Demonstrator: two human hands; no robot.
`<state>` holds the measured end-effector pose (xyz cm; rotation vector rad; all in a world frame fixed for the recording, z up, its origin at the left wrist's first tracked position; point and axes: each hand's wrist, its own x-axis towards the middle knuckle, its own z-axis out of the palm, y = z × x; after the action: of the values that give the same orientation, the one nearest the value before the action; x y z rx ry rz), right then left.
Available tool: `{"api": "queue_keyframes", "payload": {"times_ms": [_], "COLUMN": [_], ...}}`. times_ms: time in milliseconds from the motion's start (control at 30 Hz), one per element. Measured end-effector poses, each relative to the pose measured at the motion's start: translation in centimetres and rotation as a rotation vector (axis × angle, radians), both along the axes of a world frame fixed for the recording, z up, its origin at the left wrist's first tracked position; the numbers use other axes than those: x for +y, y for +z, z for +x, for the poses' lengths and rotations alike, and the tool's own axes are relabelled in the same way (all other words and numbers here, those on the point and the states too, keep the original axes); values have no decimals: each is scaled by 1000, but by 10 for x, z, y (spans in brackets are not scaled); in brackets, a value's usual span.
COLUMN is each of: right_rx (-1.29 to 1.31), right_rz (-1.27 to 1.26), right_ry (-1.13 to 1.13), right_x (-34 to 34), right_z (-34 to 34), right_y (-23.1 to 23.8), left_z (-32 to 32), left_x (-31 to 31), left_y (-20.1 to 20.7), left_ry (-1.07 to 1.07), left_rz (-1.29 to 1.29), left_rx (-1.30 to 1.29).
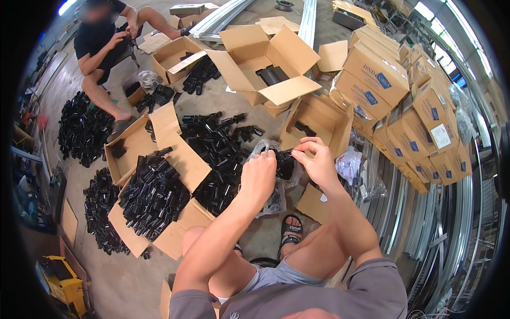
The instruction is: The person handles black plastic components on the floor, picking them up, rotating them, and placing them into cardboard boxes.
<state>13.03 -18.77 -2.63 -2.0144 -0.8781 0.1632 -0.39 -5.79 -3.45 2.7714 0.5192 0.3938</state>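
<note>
My left hand [258, 178] is closed, its fingertips curled down at the left end of a small black plastic part. My right hand [317, 162] pinches the right end of the black plastic part [285, 155] between thumb and fingers. The part's exact shape is hard to make out. Just below both hands is a clear plastic bag [274, 202] with more black parts in it. A large heap of black plastic parts [212, 143] lies left of my left hand. Beyond my right hand stands an open cardboard box [334, 119] with a few black pieces inside.
At my left, an open carton [199, 165] stands beside an overfull heap of black parts [154, 196]. Another open carton [241, 42] is farther ahead. Stacked closed boxes [372, 74] and metal profiles [441, 228] line the right. A co-worker [101, 42] sits at the far left.
</note>
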Motion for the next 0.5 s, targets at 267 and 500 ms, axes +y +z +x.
{"api": "queue_keyframes", "payload": {"times_ms": [267,500], "right_rx": [155,96], "right_rz": [-42,-63], "right_ry": [-18,-2], "right_x": [0,-4], "right_z": [0,-4], "right_y": [-2,-4], "left_z": [6,5], "left_x": [-8,-8], "left_y": [-10,-7], "left_ry": [-40,-58], "left_rz": [-64,-102], "left_rx": [-29,23]}}
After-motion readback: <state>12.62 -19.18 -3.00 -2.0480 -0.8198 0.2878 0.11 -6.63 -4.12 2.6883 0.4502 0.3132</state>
